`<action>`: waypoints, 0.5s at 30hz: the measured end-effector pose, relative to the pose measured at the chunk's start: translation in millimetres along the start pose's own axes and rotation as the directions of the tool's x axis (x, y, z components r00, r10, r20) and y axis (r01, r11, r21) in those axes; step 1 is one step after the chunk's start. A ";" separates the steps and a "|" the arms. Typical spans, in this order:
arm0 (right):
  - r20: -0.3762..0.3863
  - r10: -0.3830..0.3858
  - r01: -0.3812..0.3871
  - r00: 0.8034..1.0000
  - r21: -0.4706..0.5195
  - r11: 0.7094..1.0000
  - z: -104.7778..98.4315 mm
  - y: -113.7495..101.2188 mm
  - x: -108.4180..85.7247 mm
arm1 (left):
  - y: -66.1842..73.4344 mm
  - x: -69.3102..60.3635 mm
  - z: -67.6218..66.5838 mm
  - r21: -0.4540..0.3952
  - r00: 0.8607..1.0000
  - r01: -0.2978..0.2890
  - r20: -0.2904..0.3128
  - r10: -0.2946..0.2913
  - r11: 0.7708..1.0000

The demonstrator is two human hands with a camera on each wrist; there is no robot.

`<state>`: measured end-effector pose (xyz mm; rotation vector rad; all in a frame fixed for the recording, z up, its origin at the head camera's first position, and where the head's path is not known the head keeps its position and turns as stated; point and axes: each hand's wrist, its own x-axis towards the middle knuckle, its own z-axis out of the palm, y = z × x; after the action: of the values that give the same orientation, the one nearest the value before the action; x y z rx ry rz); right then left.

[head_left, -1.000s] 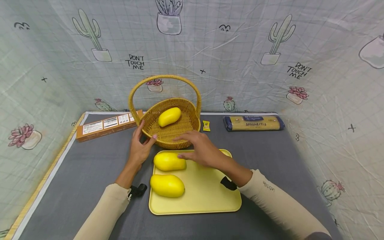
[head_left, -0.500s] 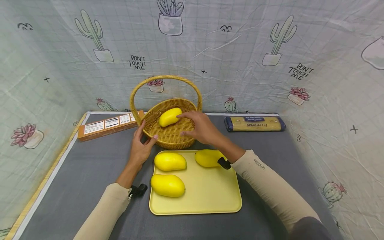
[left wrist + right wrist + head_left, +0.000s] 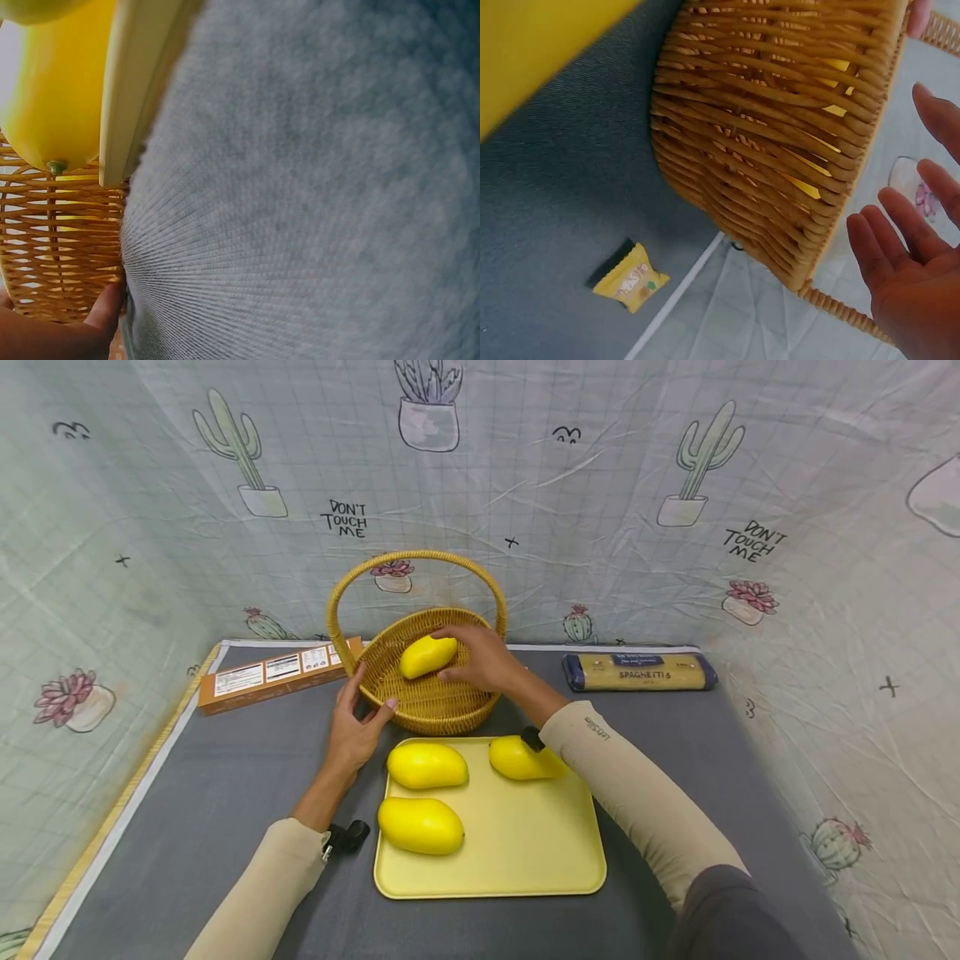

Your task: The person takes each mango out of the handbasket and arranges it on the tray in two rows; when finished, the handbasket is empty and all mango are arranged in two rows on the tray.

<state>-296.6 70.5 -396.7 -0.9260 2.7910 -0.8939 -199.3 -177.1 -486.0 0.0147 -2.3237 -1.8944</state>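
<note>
A yellow mango lies in the woven wicker basket. My left hand grips the basket's front-left rim, its thumb and fingers spread along it; in the left wrist view the thumb presses the wickerwork. Over the inside of the basket reaches my right hand, beside the mango's right end. In the right wrist view its fingers are spread and loosely bent, with nothing between them. On the yellow tray lie a back-left mango, a front-left mango and a back-right mango, partly hidden by the right arm.
A long orange-brown box lies left of the basket. Farther right is a spaghetti packet. A small yellow wrapped sweet lies on the grey cloth near the basket. A patterned curtain stands behind.
My right hand has moved from above the tray up and back into the basket, uncovering the back-right mango on the tray. The left hand has stayed on the rim.
</note>
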 end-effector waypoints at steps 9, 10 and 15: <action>0.041 0.001 0.001 0.999 -0.039 0.999 7.8 9.6 30.5 | -0.7 0.5 0.2 0.006 1.000 0.007 0.003 -0.007 1.000; 0.048 -0.002 0.004 0.999 -0.042 0.999 8.6 10.3 32.9 | -0.9 0.6 0.3 0.004 1.000 0.007 0.004 -0.007 1.000; 0.097 -0.004 0.012 0.995 -0.079 0.997 12.1 10.5 42.7 | -1.9 1.5 0.1 -0.001 1.000 0.006 0.001 -0.006 1.000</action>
<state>-334.0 47.0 -407.6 -0.9642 2.7601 -0.7224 -200.9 -177.5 -487.7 0.0203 -2.3262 -1.8991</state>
